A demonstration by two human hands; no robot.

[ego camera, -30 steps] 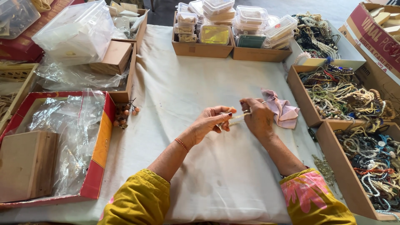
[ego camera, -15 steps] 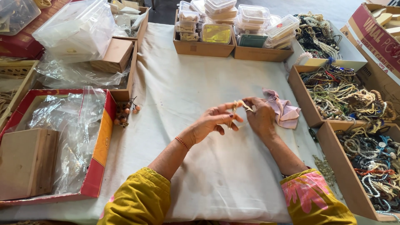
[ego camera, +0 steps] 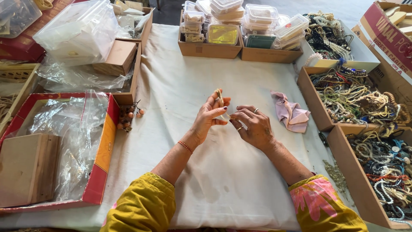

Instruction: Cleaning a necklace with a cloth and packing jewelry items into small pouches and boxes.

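Nearest the camera, two forearms in yellow and pink-flowered sleeves reach out over the white cloth point(ego camera: 180, 86) that covers the table. The left hand point(ego camera: 209, 117) has risen since a second ago: it was then low and pressed against the right, and it now stands upright with the palm turned inward. Its fingers are curled and pinch a small pale-gold looped piece point(ego camera: 219, 97), which sticks up above the fingertips. The work has thus gone from a close two-handed hold to lifting the piece clear. The right hand point(ego camera: 252, 127) lies just beside the left, knuckles up, rings on two fingers. Its fingers are loosely bent and its tips come up to the left thumb; whether it grips a thread there I cannot tell.

Right of the hands on the cloth lies a crumpled pink rag point(ego camera: 292, 114); to their left, a cluster of brown beads point(ego camera: 127, 118). Past the rag, cardboard trays of bead necklaces point(ego camera: 356, 96). At the cloth's far edge stand stacked clear plastic boxes point(ego camera: 240, 21).
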